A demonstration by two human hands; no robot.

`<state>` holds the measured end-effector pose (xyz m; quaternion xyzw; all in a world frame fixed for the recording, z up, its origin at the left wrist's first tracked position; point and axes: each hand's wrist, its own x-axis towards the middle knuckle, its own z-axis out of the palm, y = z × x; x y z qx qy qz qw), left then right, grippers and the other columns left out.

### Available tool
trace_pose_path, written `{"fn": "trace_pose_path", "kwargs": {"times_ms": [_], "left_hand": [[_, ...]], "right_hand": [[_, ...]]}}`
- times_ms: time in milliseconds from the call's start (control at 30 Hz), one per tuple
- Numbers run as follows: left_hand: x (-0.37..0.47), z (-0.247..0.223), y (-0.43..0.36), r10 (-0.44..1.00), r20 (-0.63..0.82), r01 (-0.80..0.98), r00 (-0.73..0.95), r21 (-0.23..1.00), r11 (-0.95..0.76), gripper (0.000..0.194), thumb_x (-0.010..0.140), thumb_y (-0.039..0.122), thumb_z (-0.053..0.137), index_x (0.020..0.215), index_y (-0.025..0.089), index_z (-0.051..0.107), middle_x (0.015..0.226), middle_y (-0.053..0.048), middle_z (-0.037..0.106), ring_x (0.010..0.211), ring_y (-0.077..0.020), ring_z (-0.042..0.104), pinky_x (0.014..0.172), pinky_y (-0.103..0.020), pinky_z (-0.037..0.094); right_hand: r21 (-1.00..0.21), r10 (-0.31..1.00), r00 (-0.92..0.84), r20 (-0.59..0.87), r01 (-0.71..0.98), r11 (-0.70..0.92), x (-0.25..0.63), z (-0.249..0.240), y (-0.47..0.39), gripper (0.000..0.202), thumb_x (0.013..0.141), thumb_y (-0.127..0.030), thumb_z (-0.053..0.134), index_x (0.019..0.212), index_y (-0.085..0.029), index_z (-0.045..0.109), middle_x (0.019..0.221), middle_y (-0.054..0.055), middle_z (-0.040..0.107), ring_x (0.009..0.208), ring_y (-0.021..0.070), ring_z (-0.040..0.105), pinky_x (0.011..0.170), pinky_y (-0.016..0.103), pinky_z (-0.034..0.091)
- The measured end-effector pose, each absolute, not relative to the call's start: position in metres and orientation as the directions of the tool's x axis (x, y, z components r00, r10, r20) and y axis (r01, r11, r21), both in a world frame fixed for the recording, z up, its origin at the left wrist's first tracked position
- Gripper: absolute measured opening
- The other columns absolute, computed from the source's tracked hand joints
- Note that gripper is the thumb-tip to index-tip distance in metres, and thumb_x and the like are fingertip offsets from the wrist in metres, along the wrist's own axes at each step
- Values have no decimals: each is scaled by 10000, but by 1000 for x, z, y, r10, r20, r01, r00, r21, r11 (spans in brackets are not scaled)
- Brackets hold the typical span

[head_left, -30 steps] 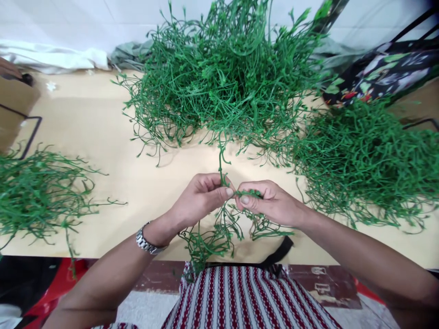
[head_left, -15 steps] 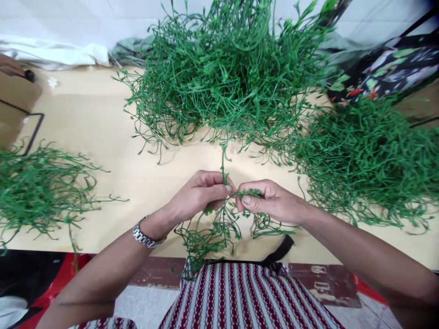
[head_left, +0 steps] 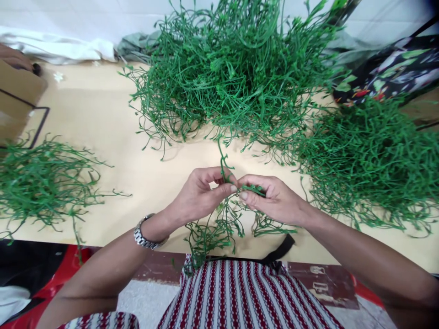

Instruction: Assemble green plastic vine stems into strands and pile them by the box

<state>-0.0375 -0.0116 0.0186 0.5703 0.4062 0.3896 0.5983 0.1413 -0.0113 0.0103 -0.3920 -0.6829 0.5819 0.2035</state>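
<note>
Near the table's front edge, my left hand (head_left: 209, 194) pinches a thin green stem (head_left: 222, 160) that sticks up past the fingers. My right hand (head_left: 269, 198) is closed on a green sprig (head_left: 254, 188), its fingertips close against those of my left hand. Whether the two pieces are joined is hidden by the fingertips. Below both hands, loose branching green sprigs (head_left: 206, 237) lie on the table and hang over its edge near the striped cloth.
A big green heap (head_left: 240, 73) stands at the back, with another heap (head_left: 370, 164) at the right and a smaller one (head_left: 44, 183) at the left. A cardboard box (head_left: 17, 96), floral fabric (head_left: 394, 68) and black strap (head_left: 281, 249) lie around the table (head_left: 103, 105).
The view has shifted slightly. My left thumb has moved a little toward the right hand, and the upright stem leans more to the left at its top.
</note>
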Motion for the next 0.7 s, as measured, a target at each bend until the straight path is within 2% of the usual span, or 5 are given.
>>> {"fn": "trace_pose_path", "kwargs": {"times_ms": [167, 300, 433, 567, 700], "left_hand": [[-33, 16, -11, 965, -47, -124, 260, 989, 81, 133, 628, 227, 734, 697, 124, 685, 645, -15, 622, 571, -79, 517, 540, -195, 418], [-32, 13, -8, 949, -156, -245, 275, 943, 226, 137, 598, 220, 753, 684, 131, 693, 489, 24, 557, 412, -47, 439, 394, -173, 338], [-30, 10, -7, 929, -214, -357, 303, 878, 319, 154, 597, 221, 753, 728, 149, 717, 508, 15, 595, 404, -59, 470, 381, -181, 364], [-25, 6, -10, 935, -189, -405, 300, 862, 304, 108, 650, 204, 720, 754, 176, 728, 632, -2, 663, 494, -68, 541, 459, -184, 433], [-23, 5, -12, 953, -91, -373, 290, 906, 200, 115, 687, 145, 688, 783, 190, 733, 758, -11, 692, 740, -100, 614, 698, -193, 487]], "right_hand": [[-955, 865, -499, -54, 278, 101, 136, 4, -15, 188, 815, -303, 534, 922, -156, 583, 740, -10, 545, 648, 83, 464, 594, 198, 365], [-963, 906, -424, -6, 245, 108, 133, -2, -19, 176, 783, -292, 587, 915, -175, 599, 736, -9, 597, 629, 89, 509, 594, 207, 401], [-986, 927, -369, 72, 115, 122, 130, -4, -22, 167, 764, -283, 620, 908, -201, 602, 762, -7, 644, 660, 102, 580, 633, 221, 453], [-984, 955, -280, 96, 117, 133, 127, -5, -24, 172, 750, -294, 633, 890, -197, 605, 729, -3, 636, 648, 113, 587, 635, 240, 465], [-980, 977, -195, 85, 162, 118, 124, -5, -27, 110, 749, -278, 608, 772, -181, 562, 644, -25, 566, 538, 81, 480, 531, 214, 409]]}}
